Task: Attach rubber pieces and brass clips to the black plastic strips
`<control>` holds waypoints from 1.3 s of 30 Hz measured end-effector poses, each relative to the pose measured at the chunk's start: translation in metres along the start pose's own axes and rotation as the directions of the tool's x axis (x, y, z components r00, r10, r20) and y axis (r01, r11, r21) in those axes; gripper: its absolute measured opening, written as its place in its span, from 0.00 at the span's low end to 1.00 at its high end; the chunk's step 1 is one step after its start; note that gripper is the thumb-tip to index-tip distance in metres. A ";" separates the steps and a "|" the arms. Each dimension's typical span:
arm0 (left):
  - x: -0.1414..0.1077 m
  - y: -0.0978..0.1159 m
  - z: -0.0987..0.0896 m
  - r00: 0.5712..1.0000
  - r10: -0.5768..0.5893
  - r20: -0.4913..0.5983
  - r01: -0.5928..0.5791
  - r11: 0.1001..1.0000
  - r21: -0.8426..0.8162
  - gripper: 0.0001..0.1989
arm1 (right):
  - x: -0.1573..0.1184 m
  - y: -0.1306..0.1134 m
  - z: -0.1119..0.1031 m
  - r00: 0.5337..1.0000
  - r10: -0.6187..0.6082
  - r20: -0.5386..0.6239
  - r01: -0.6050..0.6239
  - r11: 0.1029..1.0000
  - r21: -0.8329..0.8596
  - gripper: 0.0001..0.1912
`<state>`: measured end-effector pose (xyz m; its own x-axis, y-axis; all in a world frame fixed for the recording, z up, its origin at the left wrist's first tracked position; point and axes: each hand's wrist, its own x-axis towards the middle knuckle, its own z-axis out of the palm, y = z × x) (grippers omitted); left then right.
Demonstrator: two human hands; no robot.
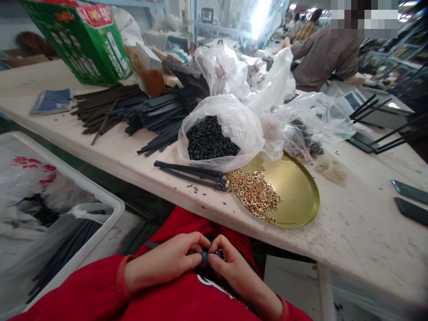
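Left hand [177, 255]: thumb and fingers closed on a dark strap piece [205, 258], just outside the table [351, 209]'s near edge.
Right hand [230, 263]: pinching the same piece from its other side.
Near edge: narrow black straps [190, 169], ends beside a round gold tray [297, 196] bearing heaped buckles [256, 191].
Behind tray: plastic bag [249, 127] of black loops [210, 140].
Towards far edge: strap bundle [154, 109]; green box [87, 49].

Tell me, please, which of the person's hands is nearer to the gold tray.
Right: the right hand is below and left of the gold tray; the left hand is below and farther left.
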<state>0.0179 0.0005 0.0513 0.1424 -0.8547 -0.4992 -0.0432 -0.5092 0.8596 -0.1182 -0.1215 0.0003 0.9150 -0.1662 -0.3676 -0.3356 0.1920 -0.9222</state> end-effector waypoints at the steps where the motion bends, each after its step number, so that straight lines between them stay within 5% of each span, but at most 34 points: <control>1: 0.001 -0.003 0.002 1.000 0.006 -0.024 -0.005 0.998 0.057 0.12 | 0.000 0.001 0.002 0.999 -0.013 -0.039 0.010 0.997 -0.074 0.06; 5: 0.001 -0.013 0.003 0.996 0.020 -0.087 0.002 0.969 0.245 0.11 | -0.001 0.004 0.007 0.988 -0.079 -0.133 0.027 0.935 -0.355 0.04; 9: -0.004 -0.015 -0.007 0.999 -0.029 -0.042 0.040 0.959 0.282 0.10 | -0.005 0.006 0.003 0.998 -0.051 -0.042 0.035 0.946 -0.323 0.05; 12: -0.006 -0.015 -0.013 0.997 -0.065 0.051 0.055 0.983 0.176 0.10 | -0.006 0.007 -0.001 0.994 -0.104 0.022 0.105 0.921 -0.374 0.09; 16: 0.001 -0.021 -0.006 0.989 -0.145 0.038 0.147 0.988 -0.044 0.09 | -0.005 0.014 0.000 0.969 -0.243 0.041 0.223 0.793 -0.567 0.10; 22: 0.010 -0.024 -0.004 0.991 -0.126 0.041 0.129 0.987 -0.093 0.09 | -0.001 0.015 0.004 0.921 -0.390 0.009 0.316 0.731 -0.605 0.10; 26: 0.008 -0.014 -0.017 0.997 -0.071 0.037 0.063 0.980 0.190 0.10 | 0.006 0.008 0.003 0.879 -0.474 -0.043 0.342 0.692 -0.635 0.11; 29: 0.009 -0.005 -0.019 0.999 0.030 0.022 -0.037 0.885 0.464 0.12 | 0.013 0.002 0.002 0.862 -0.507 -0.016 0.383 0.671 -0.634 0.12; 34: 0.024 0.006 -0.028 0.991 0.133 0.033 -0.126 0.786 0.605 0.13 | 0.029 -0.011 -0.003 0.857 -0.514 -0.023 0.390 0.678 -0.622 0.11; 37: 0.045 0.015 -0.057 0.970 0.226 -0.088 -0.107 0.724 0.681 0.11 | 0.054 -0.031 -0.017 0.831 -0.542 -0.124 0.290 0.612 -0.736 0.09; 39: 0.063 0.022 -0.082 0.918 0.320 -0.235 -0.057 0.692 0.720 0.10 | 0.078 -0.047 -0.030 0.787 -0.592 -0.173 0.210 0.521 -0.828 0.09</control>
<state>0.1071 -0.0568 0.0478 0.3489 -0.9239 -0.1572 -0.7499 -0.3758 0.5444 -0.0380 -0.1724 0.0119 0.8805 -0.4115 0.2355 -0.1680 -0.7353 -0.6566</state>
